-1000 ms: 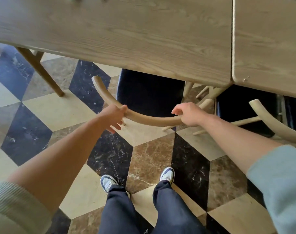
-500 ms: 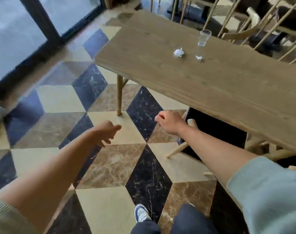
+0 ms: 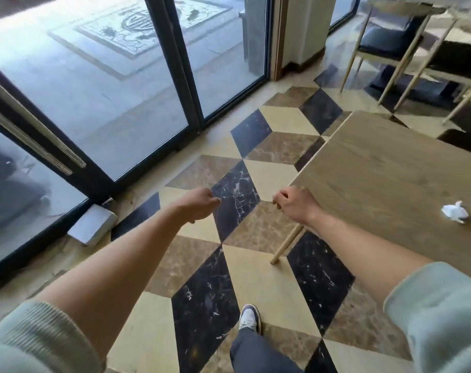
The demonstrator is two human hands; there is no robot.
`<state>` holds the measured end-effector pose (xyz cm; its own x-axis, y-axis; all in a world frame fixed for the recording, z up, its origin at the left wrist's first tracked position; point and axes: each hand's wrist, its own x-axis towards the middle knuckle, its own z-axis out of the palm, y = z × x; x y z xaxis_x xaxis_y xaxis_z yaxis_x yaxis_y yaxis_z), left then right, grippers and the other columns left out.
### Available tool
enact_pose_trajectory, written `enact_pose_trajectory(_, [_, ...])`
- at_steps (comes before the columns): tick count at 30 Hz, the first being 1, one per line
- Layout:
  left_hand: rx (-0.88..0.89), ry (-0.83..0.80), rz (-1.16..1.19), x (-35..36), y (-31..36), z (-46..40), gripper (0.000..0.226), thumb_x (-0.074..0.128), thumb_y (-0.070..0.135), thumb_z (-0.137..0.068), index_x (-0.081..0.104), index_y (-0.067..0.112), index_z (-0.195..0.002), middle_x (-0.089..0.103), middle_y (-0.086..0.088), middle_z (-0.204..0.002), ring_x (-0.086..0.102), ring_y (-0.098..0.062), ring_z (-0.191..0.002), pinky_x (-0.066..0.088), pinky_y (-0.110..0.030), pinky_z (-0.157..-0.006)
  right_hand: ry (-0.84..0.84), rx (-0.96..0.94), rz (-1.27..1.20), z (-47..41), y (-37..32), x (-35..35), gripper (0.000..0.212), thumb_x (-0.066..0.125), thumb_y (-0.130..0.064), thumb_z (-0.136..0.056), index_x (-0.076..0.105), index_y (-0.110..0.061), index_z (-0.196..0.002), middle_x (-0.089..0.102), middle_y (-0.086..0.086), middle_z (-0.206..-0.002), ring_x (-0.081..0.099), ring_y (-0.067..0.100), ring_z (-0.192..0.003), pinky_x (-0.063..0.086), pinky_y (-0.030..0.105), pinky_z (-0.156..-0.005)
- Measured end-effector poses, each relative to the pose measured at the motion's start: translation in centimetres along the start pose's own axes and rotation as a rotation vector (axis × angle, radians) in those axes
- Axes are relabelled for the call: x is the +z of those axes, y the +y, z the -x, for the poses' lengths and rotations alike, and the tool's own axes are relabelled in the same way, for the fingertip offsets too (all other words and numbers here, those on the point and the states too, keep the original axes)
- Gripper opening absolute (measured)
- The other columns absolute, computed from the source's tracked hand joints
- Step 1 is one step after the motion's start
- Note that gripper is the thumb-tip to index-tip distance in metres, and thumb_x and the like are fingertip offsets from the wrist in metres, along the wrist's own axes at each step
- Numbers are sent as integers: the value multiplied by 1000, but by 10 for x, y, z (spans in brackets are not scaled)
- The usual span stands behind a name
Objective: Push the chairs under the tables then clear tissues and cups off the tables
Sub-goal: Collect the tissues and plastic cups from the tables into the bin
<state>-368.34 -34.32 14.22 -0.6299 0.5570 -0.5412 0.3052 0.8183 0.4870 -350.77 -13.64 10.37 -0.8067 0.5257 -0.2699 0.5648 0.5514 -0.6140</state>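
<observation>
On the light oak desk (image 3: pixel 385 179) a crumpled white tissue (image 3: pixel 454 211) waits uncleared, while both hands, left (image 3: pixel 195 204) and right (image 3: pixel 295 204), hang loosely curled, holding nothing.

Café: wooden tables (image 3: pixel 385 170), chairs (image 3: pixel 387 39), marble floor (image 3: pixel 256 238).

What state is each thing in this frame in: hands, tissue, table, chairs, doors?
Left hand: loosely curled, holding nothing, over the floor.
Right hand: loosely curled, holding nothing, by the table corner.
Tissue: crumpled, lying on the table, not yet cleared.
Table: upright, with only the tissue visible on it.
Far chair: upright, dark cushion on the seat.
Glass doors: shut.
</observation>
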Motion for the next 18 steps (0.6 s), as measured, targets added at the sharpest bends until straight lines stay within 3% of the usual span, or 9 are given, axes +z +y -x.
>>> enact_pose_trajectory(3, [-39,-1,62,-58,4,-66,28,49,28,-100,63,10,-84,63,-13,-83,55,-24,-70,43,-29,-55,-13,36,-19,-85,-26,-5,40,52,-30,-96,68,-3,-73,71,15,-76,65,35,-75,49,43,-67])
enact_pose_trajectory(8, [14,-26,27,-126,27,-155,32,48,27,-103,61,11,-79,66,-14,-88,55,-24,-69,39,-28,-53,-93,52,8,-194,-60,-27,39,52,-30,-98,70,1,-83,73,18,-83,66,36,-81,53,46,-74])
enact_pose_trajectory(10, [30,-34,11,-151,41,-200,35,45,31,-106,63,9,-86,68,-15,-95,58,-24,-71,41,-28,-54,-86,57,0,-243,-63,-37,34,54,-29,-99,67,0,-86,72,18,-88,65,38,-86,50,44,-74])
enact_pose_trajectory(13, [114,-58,-42,-198,71,-296,45,43,41,-107,65,2,-107,68,-15,-98,63,-31,-80,48,-38,-67,-43,143,-33,-330,-70,-63,27,56,-32,-99,70,-12,-112,71,9,-114,63,27,-102,45,35,-81])
enact_pose_trajectory(16, [280,-66,-152,-238,113,-378,35,45,37,-107,64,8,-98,59,-8,-97,53,-24,-85,36,-31,-69,57,213,-66,-397,-73,-100,39,56,-33,-99,62,-12,-131,64,9,-129,59,25,-112,42,30,-86])
enact_pose_trajectory(18, [353,-89,-265,-260,145,-429,29,50,32,-106,67,9,-102,62,-10,-103,54,-24,-90,40,-33,-72,134,270,-105,-433,-72,-124,42,55,-32,-100,58,-11,-137,60,11,-135,57,26,-119,39,29,-88])
